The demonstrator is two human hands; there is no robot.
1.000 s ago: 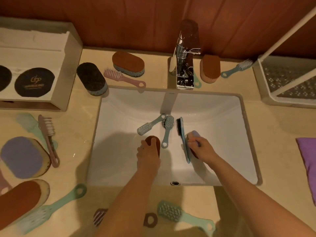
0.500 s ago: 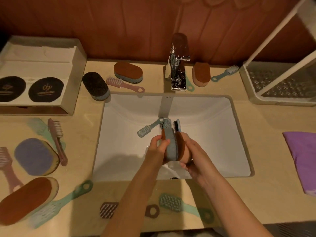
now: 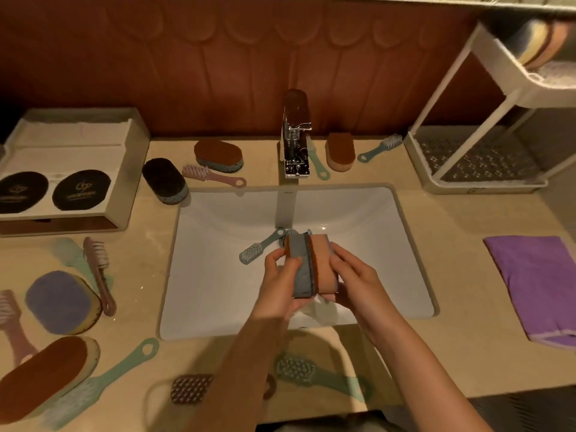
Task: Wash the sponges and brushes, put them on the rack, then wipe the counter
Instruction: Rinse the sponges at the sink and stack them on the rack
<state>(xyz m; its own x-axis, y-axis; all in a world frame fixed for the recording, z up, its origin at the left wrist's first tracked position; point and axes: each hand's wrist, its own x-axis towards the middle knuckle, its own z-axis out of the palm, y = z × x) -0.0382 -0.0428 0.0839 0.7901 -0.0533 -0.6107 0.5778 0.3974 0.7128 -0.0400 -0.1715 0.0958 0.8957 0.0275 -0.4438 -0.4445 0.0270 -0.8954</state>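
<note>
- Two sponges, stood on edge and pressed flat side to flat side: grey-blue sponge [image 3: 301,271] on the left, tan sponge [image 3: 325,267] on the right. I hold them over the middle of the sink [image 3: 215,294], clear of its floor, so any drips land in the basin and not on the counter [image 3: 442,226].
- My left hand [image 3: 279,285] grips the grey-blue sponge, thumb across its outer face and fingers curled beneath.
- My right hand [image 3: 353,280] wraps the tan sponge from the other side. The two palms face each other, which reads as a squeeze or a rub, one pad against the other.
- Just behind the sponges, a teal brush [image 3: 258,250] lies on the basin floor, handle toward the drain. More handles show behind the pair; their number is unclear.
- The faucet [image 3: 294,141] stands directly beyond. I cannot tell whether water is running.
- Unwashed stock, by my guess, waits on the counter: a brown-topped sponge [image 3: 218,154] and a pink brush [image 3: 215,176] at back left, with more along the left edge.
- The rack [image 3: 430,182] stands at the right. Its lower tray appears bare, while the upper shelf holds some sponges.
- The purple cloth [image 3: 539,282] lies flat to the right of the sink, likely kept for wiping.
</note>
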